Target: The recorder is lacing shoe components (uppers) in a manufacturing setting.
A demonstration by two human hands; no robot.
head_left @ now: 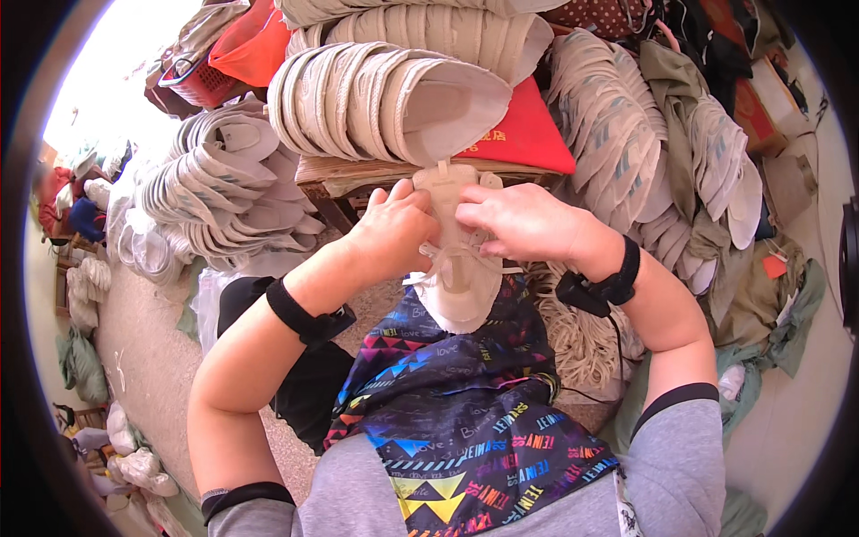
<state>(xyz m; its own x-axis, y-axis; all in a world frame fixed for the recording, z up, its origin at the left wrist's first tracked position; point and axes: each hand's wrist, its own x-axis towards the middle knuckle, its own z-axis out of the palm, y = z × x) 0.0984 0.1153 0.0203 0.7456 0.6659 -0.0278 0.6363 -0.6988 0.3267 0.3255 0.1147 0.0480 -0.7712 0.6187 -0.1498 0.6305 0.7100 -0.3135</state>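
Observation:
A cream shoe upper (458, 295) lies lengthwise over my lap, its rounded toe toward me and its tongue end at the edge of a low wooden table (344, 174). White laces run across its middle. My left hand (394, 231) grips the left side, fingers curled over the edge. On the right side my right hand (519, 220) pinches the edge near the lace holes, with the fingers bent. Exactly what the fingertips press on is partly hidden. Right beyond my hands, a nested stack of beige shoe uppers (358, 103) rests on the table.
More nested uppers lie in piles at the left (215, 179) and right (608, 125). A red bag (528, 130) covers part of the table. Bundled cream laces (582, 336) sit beside my right knee. A patterned apron (447, 394) covers my lap. Dark wrist straps with boxes circle both forearms.

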